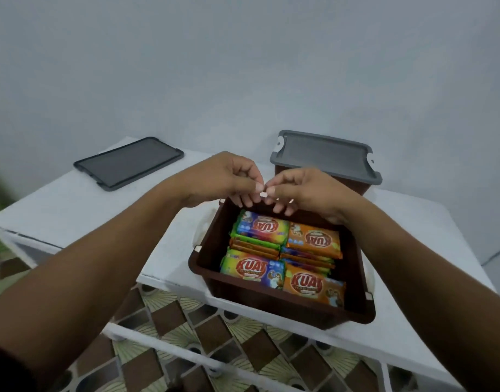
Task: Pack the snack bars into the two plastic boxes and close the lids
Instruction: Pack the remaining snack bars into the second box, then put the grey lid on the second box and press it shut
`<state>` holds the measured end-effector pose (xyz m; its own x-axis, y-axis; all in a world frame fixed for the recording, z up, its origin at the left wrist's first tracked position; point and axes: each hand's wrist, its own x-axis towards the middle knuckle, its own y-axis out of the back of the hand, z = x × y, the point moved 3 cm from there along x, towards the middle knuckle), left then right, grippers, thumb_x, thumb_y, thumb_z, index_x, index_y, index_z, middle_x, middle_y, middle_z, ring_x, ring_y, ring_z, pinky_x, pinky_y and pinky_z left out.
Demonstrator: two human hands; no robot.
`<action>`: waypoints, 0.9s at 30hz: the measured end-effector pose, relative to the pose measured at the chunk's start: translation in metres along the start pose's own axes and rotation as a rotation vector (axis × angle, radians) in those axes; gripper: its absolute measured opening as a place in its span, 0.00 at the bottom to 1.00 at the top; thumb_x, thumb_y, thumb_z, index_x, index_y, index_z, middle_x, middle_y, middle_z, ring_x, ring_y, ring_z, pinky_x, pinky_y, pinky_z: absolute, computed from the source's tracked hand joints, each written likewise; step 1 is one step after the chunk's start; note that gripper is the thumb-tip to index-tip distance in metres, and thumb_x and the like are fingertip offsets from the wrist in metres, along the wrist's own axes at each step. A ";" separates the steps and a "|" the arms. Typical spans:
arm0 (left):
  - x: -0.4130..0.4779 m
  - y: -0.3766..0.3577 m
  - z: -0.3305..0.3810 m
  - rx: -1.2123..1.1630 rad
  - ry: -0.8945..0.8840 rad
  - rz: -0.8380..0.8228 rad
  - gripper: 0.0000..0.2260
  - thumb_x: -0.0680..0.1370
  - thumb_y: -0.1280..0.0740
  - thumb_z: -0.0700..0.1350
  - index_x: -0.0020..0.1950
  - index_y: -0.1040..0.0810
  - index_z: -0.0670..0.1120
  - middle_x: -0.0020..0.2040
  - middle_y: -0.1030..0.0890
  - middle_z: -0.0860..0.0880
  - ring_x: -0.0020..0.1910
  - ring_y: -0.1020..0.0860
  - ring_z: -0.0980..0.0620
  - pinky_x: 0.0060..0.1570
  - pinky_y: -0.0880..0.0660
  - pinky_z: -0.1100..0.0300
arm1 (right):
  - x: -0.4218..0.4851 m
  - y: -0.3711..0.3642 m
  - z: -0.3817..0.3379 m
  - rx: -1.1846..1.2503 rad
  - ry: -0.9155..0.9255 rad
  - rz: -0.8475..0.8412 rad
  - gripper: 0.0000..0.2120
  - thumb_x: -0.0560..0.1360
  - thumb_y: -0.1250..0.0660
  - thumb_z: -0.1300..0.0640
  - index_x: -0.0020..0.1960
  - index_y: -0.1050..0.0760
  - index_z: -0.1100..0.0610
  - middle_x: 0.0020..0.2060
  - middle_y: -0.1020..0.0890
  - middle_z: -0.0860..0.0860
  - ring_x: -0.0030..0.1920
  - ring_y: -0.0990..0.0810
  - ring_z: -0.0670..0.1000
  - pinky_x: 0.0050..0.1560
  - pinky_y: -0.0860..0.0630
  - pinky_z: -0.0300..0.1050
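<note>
Across the middle of the frame, a white bench (73,199), with patterned floor tiles (169,315) seen below its edge at the bottom. Right of centre on the bench, an open brown box (271,302), lid off. Behind it, at upper right, a second brown box (362,188), closed under a grey lid (325,155). At upper left, lying flat on the bench and well apart from both boxes, a loose grey lid (128,162). Over the far rim of the open box, left hand (223,176) and right hand (302,188) meeting, fingers curled, each grip drawn together at the fingertips; cannot tell whether anything is pinched there. Inside the open box, snack bars (313,241) in green and orange wrappers, packed side by side in rows.
</note>
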<state>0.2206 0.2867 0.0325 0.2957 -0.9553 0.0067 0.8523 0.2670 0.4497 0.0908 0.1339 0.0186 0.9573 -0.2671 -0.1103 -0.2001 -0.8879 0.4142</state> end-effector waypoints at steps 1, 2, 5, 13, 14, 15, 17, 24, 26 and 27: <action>-0.002 0.009 -0.001 -0.016 -0.019 0.042 0.05 0.80 0.29 0.39 0.53 0.18 0.38 0.45 0.14 0.40 0.43 0.16 0.45 0.47 0.20 0.51 | 0.009 -0.003 -0.006 0.022 0.021 0.049 0.06 0.78 0.29 0.58 0.52 0.17 0.59 0.45 0.13 0.55 0.41 0.16 0.52 0.44 0.22 0.47; -0.004 0.017 -0.002 -0.030 -0.033 0.075 0.06 0.80 0.29 0.39 0.52 0.18 0.37 0.44 0.14 0.39 0.42 0.16 0.44 0.47 0.20 0.50 | 0.019 -0.005 -0.011 0.038 0.032 0.090 0.05 0.78 0.29 0.58 0.51 0.17 0.58 0.43 0.13 0.55 0.40 0.17 0.52 0.43 0.22 0.47; -0.005 0.046 -0.015 -0.075 -0.063 0.152 0.05 0.79 0.28 0.40 0.51 0.17 0.39 0.43 0.14 0.41 0.39 0.17 0.46 0.46 0.21 0.50 | 0.051 -0.014 -0.024 0.047 0.028 0.161 0.05 0.77 0.28 0.56 0.50 0.17 0.57 0.42 0.13 0.53 0.39 0.17 0.50 0.40 0.23 0.44; -0.014 0.163 -0.101 -0.207 0.046 0.311 0.03 0.79 0.28 0.39 0.49 0.17 0.40 0.42 0.15 0.42 0.36 0.20 0.47 0.41 0.23 0.56 | 0.184 -0.065 -0.067 0.007 0.005 0.203 0.06 0.76 0.27 0.56 0.50 0.16 0.58 0.41 0.13 0.51 0.37 0.17 0.48 0.39 0.22 0.43; -0.018 0.186 -0.118 -0.210 0.072 0.322 0.02 0.79 0.28 0.39 0.49 0.17 0.41 0.42 0.15 0.42 0.36 0.20 0.48 0.41 0.23 0.56 | 0.208 -0.077 -0.073 0.002 -0.002 0.198 0.07 0.75 0.27 0.56 0.50 0.16 0.58 0.41 0.13 0.51 0.37 0.18 0.48 0.39 0.22 0.42; -0.021 0.200 -0.130 -0.217 0.100 0.327 0.01 0.79 0.29 0.38 0.48 0.18 0.41 0.42 0.15 0.42 0.37 0.20 0.48 0.41 0.23 0.56 | 0.223 -0.084 -0.074 0.001 -0.009 0.198 0.08 0.75 0.27 0.56 0.50 0.16 0.59 0.42 0.14 0.51 0.37 0.18 0.48 0.39 0.23 0.42; -0.027 0.232 -0.159 -0.233 0.195 0.349 0.02 0.78 0.30 0.35 0.49 0.19 0.40 0.40 0.16 0.43 0.36 0.20 0.48 0.42 0.23 0.55 | 0.256 -0.101 -0.077 0.009 -0.023 0.194 0.08 0.75 0.27 0.56 0.50 0.16 0.60 0.42 0.14 0.51 0.37 0.18 0.48 0.38 0.23 0.41; -0.042 0.335 -0.248 -0.222 0.555 0.438 0.04 0.76 0.31 0.31 0.46 0.20 0.39 0.36 0.18 0.40 0.30 0.21 0.47 0.35 0.23 0.55 | 0.371 -0.148 -0.085 0.002 -0.103 0.188 0.08 0.75 0.31 0.66 0.53 0.17 0.61 0.45 0.15 0.56 0.38 0.20 0.50 0.38 0.25 0.41; -0.044 0.351 -0.263 -0.198 0.605 0.436 0.04 0.77 0.27 0.36 0.44 0.20 0.39 0.33 0.19 0.41 0.28 0.23 0.47 0.32 0.24 0.57 | 0.397 -0.154 -0.082 0.003 -0.133 0.208 0.10 0.76 0.35 0.67 0.55 0.17 0.61 0.49 0.14 0.58 0.39 0.19 0.51 0.38 0.22 0.40; -0.044 0.357 -0.271 -0.190 0.628 0.437 0.07 0.77 0.26 0.38 0.42 0.21 0.39 0.32 0.20 0.42 0.27 0.24 0.48 0.30 0.25 0.58 | 0.410 -0.157 -0.079 0.010 -0.146 0.215 0.12 0.77 0.37 0.68 0.56 0.18 0.62 0.51 0.15 0.58 0.39 0.18 0.51 0.40 0.21 0.41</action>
<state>0.6292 0.4587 -0.0492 0.7609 -0.5231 -0.3839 0.6452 0.6727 0.3623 0.5315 0.1935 -0.0200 0.8526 -0.5006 -0.1500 -0.3982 -0.8082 0.4338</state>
